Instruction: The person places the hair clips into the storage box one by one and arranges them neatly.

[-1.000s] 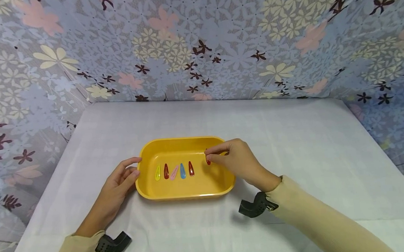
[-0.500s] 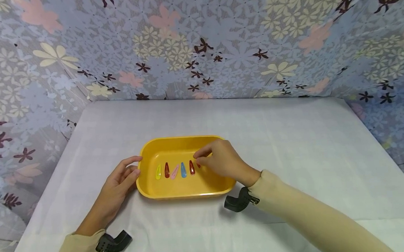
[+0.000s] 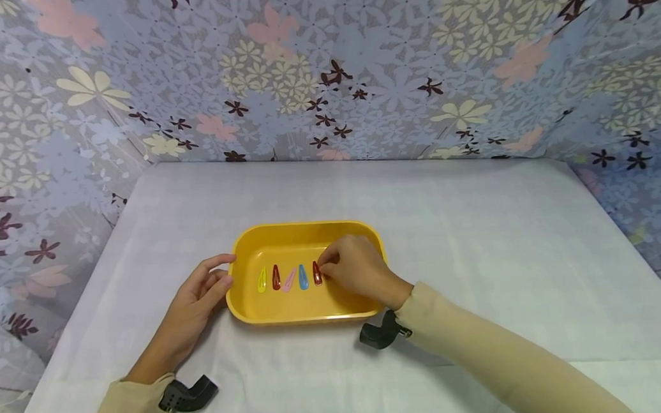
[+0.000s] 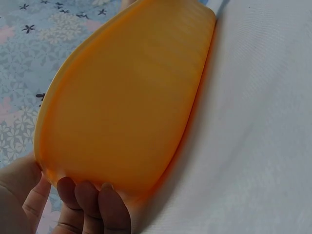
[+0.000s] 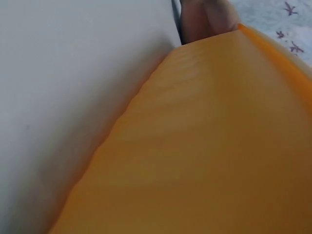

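Note:
A yellow tray (image 3: 292, 311) holds a row of hair clips: yellow (image 3: 262, 280), red (image 3: 276, 277), pink (image 3: 289, 280), blue (image 3: 303, 277) and another red one (image 3: 316, 273). My left hand (image 3: 195, 299) rests against the tray's left end, index finger at the rim; in the left wrist view its fingertips (image 4: 87, 197) touch the outer wall. Inside the tray, my right hand (image 3: 358, 267) has thumb and index finger together right beside the last red clip. The red hair clip it pinches is hidden by the hand now. The right wrist view shows mostly the tray's outer wall (image 5: 195, 146).
A white cloth (image 3: 483, 253) covers the table under the tray. Floral fabric (image 3: 321, 66) hangs behind and at both sides. Each sleeve carries a black wrist mount, the left one (image 3: 188, 395) and the right one (image 3: 384, 332) both near the table's front.
My right hand has moved left and down inside the tray with a red hair clip, which has gone from view behind the fingers. My left hand stays at the tray's end.

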Demonstrator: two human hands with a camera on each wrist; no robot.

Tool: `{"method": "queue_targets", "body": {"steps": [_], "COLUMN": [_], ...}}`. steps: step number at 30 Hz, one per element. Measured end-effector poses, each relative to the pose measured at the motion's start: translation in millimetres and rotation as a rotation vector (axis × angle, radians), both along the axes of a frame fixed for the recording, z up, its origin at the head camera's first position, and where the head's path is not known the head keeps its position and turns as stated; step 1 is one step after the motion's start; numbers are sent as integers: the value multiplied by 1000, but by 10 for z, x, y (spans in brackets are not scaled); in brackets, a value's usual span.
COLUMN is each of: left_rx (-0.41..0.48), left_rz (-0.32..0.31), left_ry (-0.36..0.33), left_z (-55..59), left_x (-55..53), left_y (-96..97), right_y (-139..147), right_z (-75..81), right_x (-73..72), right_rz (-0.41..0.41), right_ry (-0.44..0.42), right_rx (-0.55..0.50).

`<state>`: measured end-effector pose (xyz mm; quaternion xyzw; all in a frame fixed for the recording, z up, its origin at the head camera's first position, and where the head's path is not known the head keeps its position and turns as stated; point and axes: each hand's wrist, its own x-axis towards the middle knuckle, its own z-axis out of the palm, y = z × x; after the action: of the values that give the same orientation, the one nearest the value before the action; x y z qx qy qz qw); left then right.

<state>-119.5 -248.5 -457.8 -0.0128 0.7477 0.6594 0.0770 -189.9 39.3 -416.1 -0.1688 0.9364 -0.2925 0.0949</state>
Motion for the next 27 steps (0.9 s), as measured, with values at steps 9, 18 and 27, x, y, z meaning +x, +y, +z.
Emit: {"method": "queue_targets", "body": {"steps": [9, 18, 27], "left_rx": [2, -1, -167], "left_rz": [-9, 5, 31], "left_ry": [7, -10, 115], "left_z": [6, -5, 74], "left_x": [-9, -16, -7], "left_y": [-2, -2, -109], "right_y": [-4, 80, 660], "right_z": [-19, 132, 651], "right_x": [23, 89, 104], "right_rz": [20, -25, -80], "right_ry": [55, 113, 277], "right_rx": [51, -82, -167]}}
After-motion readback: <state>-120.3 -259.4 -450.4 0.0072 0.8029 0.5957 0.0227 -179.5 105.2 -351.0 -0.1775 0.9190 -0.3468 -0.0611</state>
